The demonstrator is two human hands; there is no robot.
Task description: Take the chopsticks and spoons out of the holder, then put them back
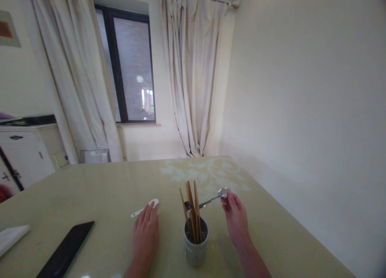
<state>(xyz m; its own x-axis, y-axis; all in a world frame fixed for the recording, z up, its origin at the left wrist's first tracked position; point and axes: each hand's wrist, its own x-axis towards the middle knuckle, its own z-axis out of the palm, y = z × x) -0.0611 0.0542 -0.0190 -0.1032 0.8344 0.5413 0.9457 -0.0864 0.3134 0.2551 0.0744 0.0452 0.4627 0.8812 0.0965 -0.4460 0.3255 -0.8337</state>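
Pale green and glossy, the table [90, 189] carries everything, and the grey cup [196, 246] standing near its front edge serves as the landmark; wooden chopsticks [193, 213] stand upright inside the cup, fanning a little at the top. Left of the cup the left hand [145, 236] lies flat on the table, fingers stretched and relaxed, holding nothing; its fingertips touch or nearly touch a white spoon [144, 207], which lies on the table just behind them. Right of the cup the right hand [237, 219] pinches one end of a metal spoon [208, 201] between thumb and fingertips; the spoon is lifted, its other end hanging over the cup among the chopstick tops. I judge this spoon stiff, light and smooth, so rather slippery; a firmer hold nearer the middle of the handle seems safer. Far left of the cup lie a dark phone [68, 250] and a white cloth [12, 236]; behind the cup, past the table, stand cream curtains [193, 77] and a dark window [129, 65].
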